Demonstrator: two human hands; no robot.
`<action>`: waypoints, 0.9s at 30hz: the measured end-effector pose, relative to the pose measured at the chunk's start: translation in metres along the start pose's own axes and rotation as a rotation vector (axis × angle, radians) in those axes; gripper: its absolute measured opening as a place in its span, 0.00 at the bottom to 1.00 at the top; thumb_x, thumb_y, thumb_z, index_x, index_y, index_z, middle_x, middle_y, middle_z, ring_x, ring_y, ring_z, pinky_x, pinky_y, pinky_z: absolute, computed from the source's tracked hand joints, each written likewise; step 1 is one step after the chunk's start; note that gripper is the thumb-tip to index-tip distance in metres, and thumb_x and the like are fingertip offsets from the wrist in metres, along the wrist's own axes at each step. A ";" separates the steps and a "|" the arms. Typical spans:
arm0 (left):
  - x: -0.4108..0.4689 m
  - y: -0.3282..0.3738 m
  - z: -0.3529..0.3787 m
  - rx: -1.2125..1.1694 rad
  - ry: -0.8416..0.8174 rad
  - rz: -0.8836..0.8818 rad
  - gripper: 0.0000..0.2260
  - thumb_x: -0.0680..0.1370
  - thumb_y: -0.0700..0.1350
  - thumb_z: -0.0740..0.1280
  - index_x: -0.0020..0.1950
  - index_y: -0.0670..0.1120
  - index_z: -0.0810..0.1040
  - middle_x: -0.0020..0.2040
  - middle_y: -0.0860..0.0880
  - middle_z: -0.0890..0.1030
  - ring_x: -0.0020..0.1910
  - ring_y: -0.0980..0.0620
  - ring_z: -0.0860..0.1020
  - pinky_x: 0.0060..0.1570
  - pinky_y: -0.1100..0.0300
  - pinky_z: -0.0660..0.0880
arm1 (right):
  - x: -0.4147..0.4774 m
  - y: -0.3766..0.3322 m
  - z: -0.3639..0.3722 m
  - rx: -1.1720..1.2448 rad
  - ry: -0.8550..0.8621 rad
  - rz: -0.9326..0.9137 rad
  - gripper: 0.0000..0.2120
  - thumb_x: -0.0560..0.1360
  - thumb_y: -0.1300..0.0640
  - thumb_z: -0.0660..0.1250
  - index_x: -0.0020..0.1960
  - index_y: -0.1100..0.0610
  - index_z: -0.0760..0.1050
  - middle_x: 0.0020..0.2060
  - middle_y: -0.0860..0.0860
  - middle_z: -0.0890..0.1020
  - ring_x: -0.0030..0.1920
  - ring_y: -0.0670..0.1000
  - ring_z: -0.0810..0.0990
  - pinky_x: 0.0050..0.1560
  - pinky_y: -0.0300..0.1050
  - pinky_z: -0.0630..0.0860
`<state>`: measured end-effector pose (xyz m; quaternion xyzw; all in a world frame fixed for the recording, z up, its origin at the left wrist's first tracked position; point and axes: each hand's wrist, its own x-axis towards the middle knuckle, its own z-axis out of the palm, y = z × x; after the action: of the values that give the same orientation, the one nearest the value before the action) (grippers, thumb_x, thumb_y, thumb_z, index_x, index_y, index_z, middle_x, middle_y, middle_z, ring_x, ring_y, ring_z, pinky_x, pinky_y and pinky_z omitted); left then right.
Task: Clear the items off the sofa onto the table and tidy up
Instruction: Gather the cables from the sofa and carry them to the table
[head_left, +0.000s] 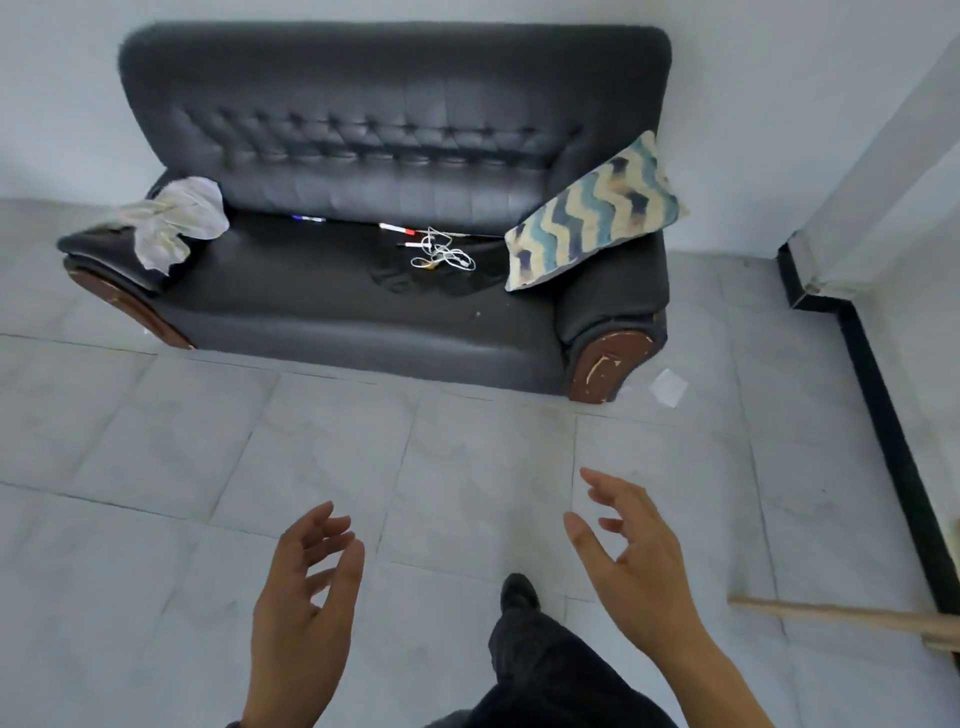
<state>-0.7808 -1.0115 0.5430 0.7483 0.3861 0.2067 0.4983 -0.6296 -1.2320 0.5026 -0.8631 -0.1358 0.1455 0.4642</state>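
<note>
The sofa (395, 104) stands against the far wall, and nothing has been cleared from it yet. A tangled white cable (442, 252) lies near the middle of the seat, toward the right, on what looks like a flat dark cloth (400, 280), hard to tell from the upholstery. Just behind it, along the crease under the backrest, lie a red-capped marker (396, 228) and a blue-tipped pen (307, 219); a third, shorter marker (410, 244) touches the cable. A crumpled pale cloth (174, 218) is draped over the left armrest, and a zigzag cushion (592, 213) leans on the right one.

Both hands are near the camera, over the floor and well short of the sofa. The left hand (306, 597) and the right hand (634, 561) are each loosely spread, with relaxed fingers, and hold nothing. A dark shoe (518, 592) points toward the sofa between them.

The step in hand appears to be the approach and first pickup. It would go best to gather the cable as one bundle so that no loop trails or drags a marker off the seat, then sweep the pens out of the crease with the fingertips. The cushion probably belongs there and only needs straightening.

The table is not in view. A scrap of paper (669, 387) lies on the floor by the right sofa foot, and a wooden stick (841, 616) lies at the near right, something to step around.
</note>
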 end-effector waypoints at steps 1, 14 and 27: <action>0.022 0.009 -0.002 -0.001 0.025 0.007 0.17 0.77 0.41 0.68 0.58 0.61 0.72 0.53 0.64 0.79 0.52 0.67 0.78 0.45 0.75 0.74 | 0.027 -0.013 0.002 -0.008 -0.018 -0.017 0.18 0.77 0.46 0.67 0.61 0.31 0.64 0.57 0.30 0.70 0.56 0.36 0.74 0.55 0.30 0.71; 0.304 -0.007 0.015 -0.068 0.159 -0.152 0.16 0.76 0.40 0.68 0.58 0.58 0.74 0.52 0.62 0.80 0.51 0.64 0.79 0.47 0.71 0.76 | 0.316 -0.105 0.109 -0.088 -0.119 -0.005 0.19 0.76 0.49 0.68 0.62 0.36 0.65 0.58 0.36 0.73 0.57 0.38 0.75 0.57 0.34 0.73; 0.670 0.061 0.037 0.045 -0.163 -0.001 0.15 0.78 0.40 0.66 0.61 0.54 0.71 0.52 0.62 0.79 0.54 0.66 0.76 0.47 0.69 0.71 | 0.567 -0.207 0.190 0.026 0.111 0.119 0.20 0.75 0.54 0.71 0.65 0.44 0.73 0.58 0.37 0.76 0.58 0.38 0.75 0.54 0.39 0.76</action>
<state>-0.3199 -0.5205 0.5322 0.7735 0.3493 0.1363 0.5111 -0.2000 -0.7674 0.5060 -0.8702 -0.0563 0.1268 0.4727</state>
